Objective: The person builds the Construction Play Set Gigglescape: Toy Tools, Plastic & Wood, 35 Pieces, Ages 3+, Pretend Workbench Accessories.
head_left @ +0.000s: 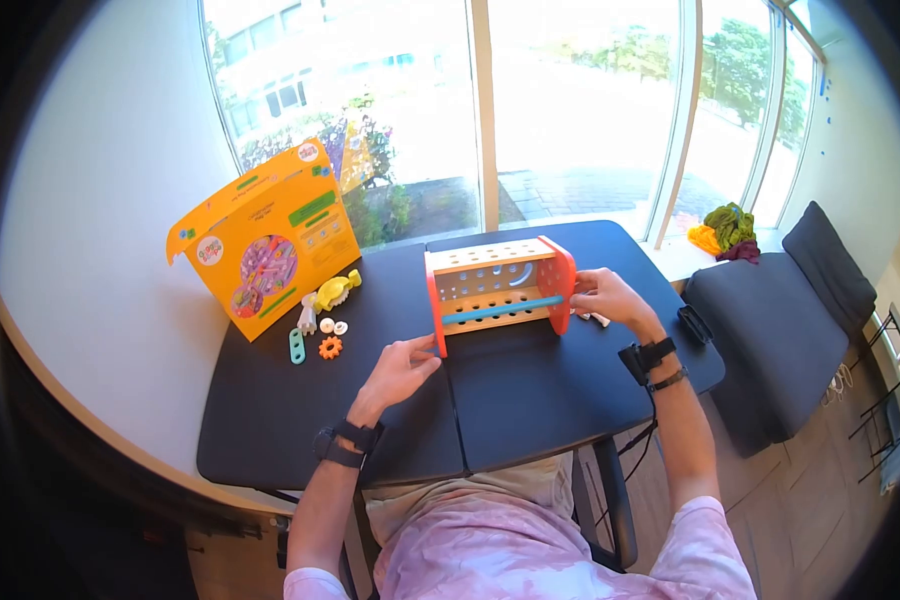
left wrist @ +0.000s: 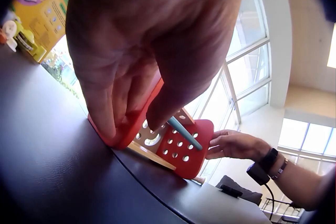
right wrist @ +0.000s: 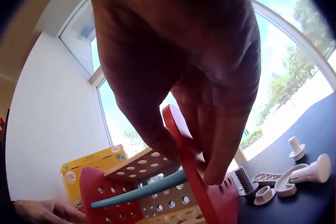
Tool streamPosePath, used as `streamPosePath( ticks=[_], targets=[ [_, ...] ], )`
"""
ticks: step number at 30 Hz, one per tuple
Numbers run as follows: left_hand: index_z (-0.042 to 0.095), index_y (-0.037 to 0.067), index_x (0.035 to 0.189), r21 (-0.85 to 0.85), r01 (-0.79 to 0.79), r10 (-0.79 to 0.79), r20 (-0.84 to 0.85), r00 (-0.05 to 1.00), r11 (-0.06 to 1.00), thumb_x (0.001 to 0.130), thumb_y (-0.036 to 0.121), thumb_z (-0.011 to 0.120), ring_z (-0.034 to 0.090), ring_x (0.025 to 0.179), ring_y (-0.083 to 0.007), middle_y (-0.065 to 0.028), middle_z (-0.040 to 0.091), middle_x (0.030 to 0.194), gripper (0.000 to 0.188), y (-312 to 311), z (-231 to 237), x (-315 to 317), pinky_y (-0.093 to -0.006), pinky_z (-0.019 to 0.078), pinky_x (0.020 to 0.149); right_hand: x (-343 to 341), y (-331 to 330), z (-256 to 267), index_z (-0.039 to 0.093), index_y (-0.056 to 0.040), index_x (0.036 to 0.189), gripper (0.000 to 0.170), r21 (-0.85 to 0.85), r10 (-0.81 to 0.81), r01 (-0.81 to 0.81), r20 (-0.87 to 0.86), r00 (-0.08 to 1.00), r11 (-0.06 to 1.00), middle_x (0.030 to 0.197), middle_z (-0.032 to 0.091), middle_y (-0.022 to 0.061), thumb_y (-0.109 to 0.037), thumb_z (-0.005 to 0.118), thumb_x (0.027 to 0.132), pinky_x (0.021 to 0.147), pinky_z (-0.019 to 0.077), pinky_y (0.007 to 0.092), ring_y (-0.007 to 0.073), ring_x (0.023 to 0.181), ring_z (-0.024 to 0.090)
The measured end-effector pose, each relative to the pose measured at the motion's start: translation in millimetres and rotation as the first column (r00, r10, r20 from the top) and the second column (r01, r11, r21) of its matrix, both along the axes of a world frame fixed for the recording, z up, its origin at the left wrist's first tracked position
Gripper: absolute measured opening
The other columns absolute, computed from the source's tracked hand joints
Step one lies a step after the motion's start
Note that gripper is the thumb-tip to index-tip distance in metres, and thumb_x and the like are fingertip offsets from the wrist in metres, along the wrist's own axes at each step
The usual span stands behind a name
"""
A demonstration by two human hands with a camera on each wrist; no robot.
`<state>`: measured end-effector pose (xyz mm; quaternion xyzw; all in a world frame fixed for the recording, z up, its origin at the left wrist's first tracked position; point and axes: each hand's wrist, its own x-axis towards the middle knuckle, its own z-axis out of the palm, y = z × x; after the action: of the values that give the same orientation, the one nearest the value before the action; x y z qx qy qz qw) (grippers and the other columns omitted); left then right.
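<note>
A wooden toy toolbox [head_left: 495, 255] with perforated panels stands on the black table. Red end panels [head_left: 434, 305] close its two sides, and a blue rod [head_left: 500, 310] runs across the front. My left hand [head_left: 402, 368] grips the near left end panel, thumb on the inner face and fingers outside, as the left wrist view shows. At the opposite end, my right hand [head_left: 610, 297] holds the other red panel [right wrist: 197, 182] between thumb and fingers. Beside that hand lie a white screw [right wrist: 296, 149], a dark bolt [right wrist: 244, 180], a nut [right wrist: 264, 195] and other pale parts.
An orange play-set box [head_left: 300, 235] stands at the table's left back. In front of it lie a yellow toy piece [head_left: 335, 290], a grey piece [head_left: 308, 318], a teal strip [head_left: 297, 347], an orange gear [head_left: 330, 347] and white knobs. A dark seat [head_left: 770, 330] stands to the right.
</note>
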<state>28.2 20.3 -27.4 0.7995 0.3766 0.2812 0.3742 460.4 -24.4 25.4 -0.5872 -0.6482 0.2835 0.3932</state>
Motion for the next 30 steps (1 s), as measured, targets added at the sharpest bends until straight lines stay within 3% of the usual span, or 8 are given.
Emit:
streamPosePath(
  ticks=[5, 6, 9, 15, 16, 20, 26, 30],
  targets=[
    [0.065, -0.004, 0.149, -0.019, -0.067, 0.066, -0.040, 0.997, 0.998, 0.101, 0.016, 0.076, 0.078, 0.121, -0.0317, -0.0234, 0.077, 0.134, 0.053, -1.6, 11.8, -22.4, -0.0391, 0.0627, 0.101, 45.6, 4.5, 3.8, 0.075, 0.0053, 0.129, 0.034, 0.068, -0.204, 0.198, 0.103, 0.974, 0.978, 0.113, 0.080, 0.0164, -0.008, 0.072, 0.098, 0.082, 0.0660, 0.0336, 0.0209, 0.094, 0.078],
    [0.066, -0.005, 0.148, -0.017, -0.070, 0.070, -0.024, 0.997, 0.997, 0.101, 0.017, 0.076, 0.078, 0.120, -0.0312, -0.0234, 0.078, 0.133, 0.053, -0.3, 11.9, -28.9, -0.0388, 0.0629, 0.101, 53.9, 8.0, -1.7, 0.080, 0.0005, 0.122, 0.032, 0.099, -0.297, 0.289, 0.085, 0.951, 0.952, 0.104, 0.083, 0.0178, -0.009, 0.071, 0.093, 0.081, 0.0656, 0.0359, 0.0238, 0.090, 0.081],
    [0.067, -0.005, 0.146, -0.004, -0.085, 0.085, 0.004, 0.996, 0.996, 0.101, 0.018, 0.077, 0.079, 0.118, -0.0299, -0.0227, 0.079, 0.131, 0.051, 8.2, 7.8, -48.0, -0.0381, 0.0629, 0.101, 74.4, 24.7, -21.2, 0.083, -0.0032, 0.117, 0.029, 0.204, -0.415, 0.370, 0.263, 0.871, 0.906, 0.106, 0.084, 0.0184, -0.014, 0.073, 0.093, 0.087, 0.0650, 0.0392, 0.0294, 0.094, 0.082],
    [0.070, -0.004, 0.143, -0.012, -0.105, 0.105, 0.002, 0.994, 0.994, 0.102, 0.017, 0.077, 0.080, 0.116, -0.0279, -0.0215, 0.080, 0.128, 0.047, 3.9, 5.8, -59.7, -0.0371, 0.0622, 0.103, 39.2, 45.2, -48.4, 0.084, -0.0071, 0.109, 0.024, 0.023, -0.241, 0.284, 0.598, 0.764, 0.958, 0.105, 0.083, 0.0184, -0.023, 0.076, 0.093, 0.096, 0.0624, 0.0452, 0.0367, 0.108, 0.078],
    [0.070, -0.004, 0.143, -0.016, -0.106, 0.105, -0.002, 0.994, 0.994, 0.102, 0.017, 0.077, 0.080, 0.116, -0.0277, -0.0213, 0.080, 0.128, 0.047, 2.5, 6.4, -60.4, -0.0369, 0.0621, 0.103, 31.4, 50.2, -55.1, 0.082, -0.0085, 0.114, 0.028, 0.030, -0.245, 0.294, 0.637, 0.731, 0.955, 0.113, 0.080, 0.0184, -0.026, 0.078, 0.093, 0.100, 0.0606, 0.0486, 0.0395, 0.116, 0.074],
    [0.071, -0.004, 0.142, -0.030, -0.092, 0.093, 0.029, 0.995, 0.995, 0.102, 0.016, 0.076, 0.080, 0.115, -0.0270, -0.0206, 0.081, 0.127, 0.045, 1.6, 4.2, -65.3, -0.0364, 0.0623, 0.102, 20.0, 60.0, -76.5, 0.078, -0.0124, 0.126, 0.036, 0.150, -0.245, 0.194, 0.635, 0.733, 0.969, 0.125, 0.075, 0.0175, -0.031, 0.079, 0.095, 0.101, 0.0594, 0.0529, 0.0407, 0.121, 0.070],
    [0.072, -0.004, 0.139, -0.043, -0.092, 0.092, 0.007, 0.996, 0.995, 0.103, 0.016, 0.076, 0.079, 0.115, -0.0254, -0.0186, 0.081, 0.127, 0.041, -1.1, 15.1, -68.0, -0.0357, 0.0621, 0.101, 27.9, 68.4, -102.1, 0.076, -0.0099, 0.126, 0.036, 0.267, -0.251, 0.102, 0.614, 0.748, 0.958, 0.134, 0.071, 0.0181, -0.031, 0.077, 0.097, 0.105, 0.0564, 0.0570, 0.0442, 0.124, 0.066],
    [0.072, -0.005, 0.139, -0.072, -0.072, 0.071, -0.017, 0.997, 0.995, 0.105, 0.016, 0.075, 0.078, 0.117, -0.0239, -0.0177, 0.080, 0.127, 0.040, -5.2, 18.4, -64.9, -0.0347, 0.0611, 0.102, 23.9, 79.4, -93.4, 0.074, -0.0095, 0.132, 0.040, 0.188, -0.209, 0.125, 0.544, 0.813, 0.974, 0.134, 0.073, 0.0188, -0.029, 0.077, 0.097, 0.108, 0.0533, 0.0611, 0.0457, 0.125, 0.067]
  ],
)
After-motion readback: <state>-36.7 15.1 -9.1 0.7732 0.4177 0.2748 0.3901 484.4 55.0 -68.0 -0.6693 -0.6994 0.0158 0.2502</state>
